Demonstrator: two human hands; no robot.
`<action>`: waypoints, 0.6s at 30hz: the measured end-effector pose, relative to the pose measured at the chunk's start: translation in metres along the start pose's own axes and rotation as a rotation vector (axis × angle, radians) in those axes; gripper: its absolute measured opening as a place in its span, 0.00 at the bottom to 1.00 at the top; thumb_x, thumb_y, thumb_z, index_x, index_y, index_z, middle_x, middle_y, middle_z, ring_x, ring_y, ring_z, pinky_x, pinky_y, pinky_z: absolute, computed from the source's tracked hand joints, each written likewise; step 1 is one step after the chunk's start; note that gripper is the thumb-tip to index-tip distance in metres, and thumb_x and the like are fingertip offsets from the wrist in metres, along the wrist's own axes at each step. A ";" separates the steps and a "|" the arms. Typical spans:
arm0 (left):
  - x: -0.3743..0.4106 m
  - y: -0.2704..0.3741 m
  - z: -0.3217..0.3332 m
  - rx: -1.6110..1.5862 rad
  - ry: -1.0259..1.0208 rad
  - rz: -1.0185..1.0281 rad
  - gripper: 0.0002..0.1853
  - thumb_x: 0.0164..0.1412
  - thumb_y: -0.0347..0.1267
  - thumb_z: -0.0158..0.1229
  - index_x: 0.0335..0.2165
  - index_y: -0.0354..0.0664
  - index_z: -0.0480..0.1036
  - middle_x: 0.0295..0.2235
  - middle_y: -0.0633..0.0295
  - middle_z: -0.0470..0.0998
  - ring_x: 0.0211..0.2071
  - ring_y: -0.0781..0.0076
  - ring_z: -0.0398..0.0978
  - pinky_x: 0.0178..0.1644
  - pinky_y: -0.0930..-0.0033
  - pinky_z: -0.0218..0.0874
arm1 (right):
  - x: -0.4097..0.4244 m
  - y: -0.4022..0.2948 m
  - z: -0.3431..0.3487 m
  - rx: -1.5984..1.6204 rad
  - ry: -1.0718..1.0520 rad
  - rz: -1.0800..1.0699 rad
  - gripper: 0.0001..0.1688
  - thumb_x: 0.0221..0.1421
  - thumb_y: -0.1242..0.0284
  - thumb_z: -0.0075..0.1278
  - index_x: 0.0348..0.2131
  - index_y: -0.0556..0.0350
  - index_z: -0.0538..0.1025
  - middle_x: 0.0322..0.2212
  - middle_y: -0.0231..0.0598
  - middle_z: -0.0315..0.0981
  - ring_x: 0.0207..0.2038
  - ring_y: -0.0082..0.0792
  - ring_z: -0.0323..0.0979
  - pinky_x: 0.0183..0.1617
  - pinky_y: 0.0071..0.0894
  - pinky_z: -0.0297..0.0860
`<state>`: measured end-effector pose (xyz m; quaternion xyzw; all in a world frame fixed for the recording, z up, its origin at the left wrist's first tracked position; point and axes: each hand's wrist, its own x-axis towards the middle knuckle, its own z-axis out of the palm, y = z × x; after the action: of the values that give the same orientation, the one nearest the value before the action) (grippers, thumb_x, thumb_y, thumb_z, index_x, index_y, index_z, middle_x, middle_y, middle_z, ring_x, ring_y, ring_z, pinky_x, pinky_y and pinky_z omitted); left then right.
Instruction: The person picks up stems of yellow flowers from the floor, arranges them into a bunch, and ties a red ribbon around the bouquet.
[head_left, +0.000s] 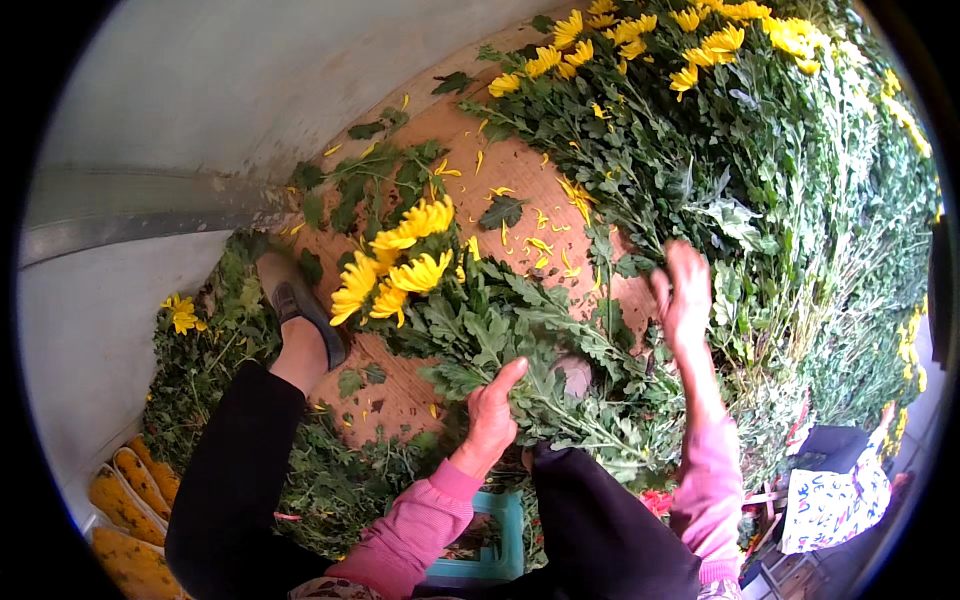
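My left hand (491, 420) grips a bunch of yellow chrysanthemums by the leafy stems, thumb on top. The bunch's yellow blooms (401, 262) point to the upper left, and its green leaves (487, 330) spread above my knees. To the right, my right hand (686, 292) is at the near edge of a large heap of cut chrysanthemums (660, 165). Its thumb stands apart from the fingers, and I see nothing held between them. The fingertips are slightly blurred against the leaves.
Loose petals and leaves litter a brown board (450, 195). My shoe (300, 307) stands at its left side, beside a pale wall (187, 97). A teal plastic crate or stool (510, 536) is beneath me. Yellow padded fabric (124, 495) lies lower left. Another person (832, 506) is at lower right.
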<state>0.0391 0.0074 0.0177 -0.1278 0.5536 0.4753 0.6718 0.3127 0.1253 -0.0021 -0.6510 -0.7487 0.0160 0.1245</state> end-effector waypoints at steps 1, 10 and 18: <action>-0.002 -0.003 0.005 -0.007 0.004 0.014 0.12 0.55 0.28 0.63 0.37 0.32 0.76 0.34 0.60 0.80 0.33 0.71 0.78 0.41 0.67 0.71 | 0.016 0.029 0.008 -0.194 -0.002 0.063 0.35 0.54 0.65 0.56 0.57 0.58 0.64 0.55 0.50 0.64 0.56 0.51 0.62 0.56 0.49 0.62; -0.001 0.007 -0.003 0.030 0.065 -0.012 0.16 0.50 0.30 0.68 0.37 0.32 0.76 0.36 0.63 0.78 0.35 0.75 0.75 0.43 0.70 0.68 | -0.015 -0.026 0.030 0.049 -0.201 -0.025 0.15 0.53 0.73 0.53 0.41 0.57 0.70 0.29 0.48 0.71 0.32 0.51 0.71 0.35 0.49 0.68; 0.005 0.004 -0.030 -0.067 0.075 -0.059 0.13 0.54 0.32 0.65 0.36 0.32 0.77 0.35 0.61 0.79 0.35 0.74 0.77 0.42 0.71 0.69 | -0.065 -0.043 -0.026 0.080 -0.303 -0.005 0.25 0.54 0.70 0.55 0.51 0.56 0.71 0.49 0.46 0.71 0.47 0.46 0.71 0.49 0.42 0.71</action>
<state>0.0169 -0.0083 0.0042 -0.1842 0.5581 0.4682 0.6598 0.2841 0.0518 0.0208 -0.6338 -0.7592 0.1436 0.0361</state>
